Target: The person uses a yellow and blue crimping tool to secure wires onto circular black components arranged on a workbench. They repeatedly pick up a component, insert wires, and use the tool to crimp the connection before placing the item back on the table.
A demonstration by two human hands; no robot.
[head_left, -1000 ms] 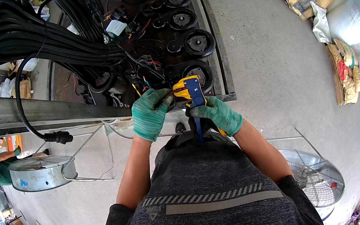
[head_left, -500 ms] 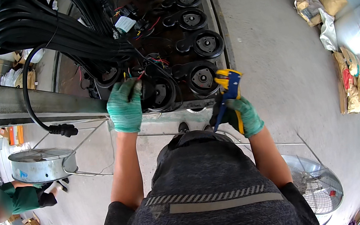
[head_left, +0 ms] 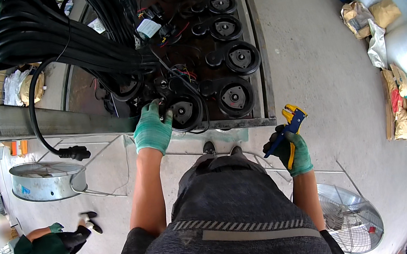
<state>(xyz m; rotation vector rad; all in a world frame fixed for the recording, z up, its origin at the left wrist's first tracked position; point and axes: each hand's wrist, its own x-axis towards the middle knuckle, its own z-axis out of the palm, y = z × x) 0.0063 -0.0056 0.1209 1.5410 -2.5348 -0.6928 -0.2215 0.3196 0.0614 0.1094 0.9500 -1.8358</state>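
Note:
My left hand (head_left: 153,130), in a green glove with dark fingertips, reaches the near edge of the dark workbench (head_left: 224,123). Its fingers are bent together beside a round black wheel-like unit (head_left: 182,110); whatever small part they pinch is hidden. My right hand (head_left: 296,153), gloved alike, is closed round the handles of a blue and yellow wire stripper (head_left: 295,120), held off the bench's right corner. Another round black unit (head_left: 235,97) lies to the right, with more in a row behind it. Thin coloured wires (head_left: 184,72) stick up among them.
A thick bundle of black cable (head_left: 34,34) hangs over the bench's left side, and its plug (head_left: 74,153) dangles beside a metal beam (head_left: 39,120). Floor fans stand at left (head_left: 44,179) and right (head_left: 352,215). Other people (head_left: 46,252) are at lower left; sacks (head_left: 400,98) line the right.
My right hand has moved right and down with the wire stripper, away from the bench corner. My left hand has shifted slightly right and down; the red wire near its fingertips no longer shows.

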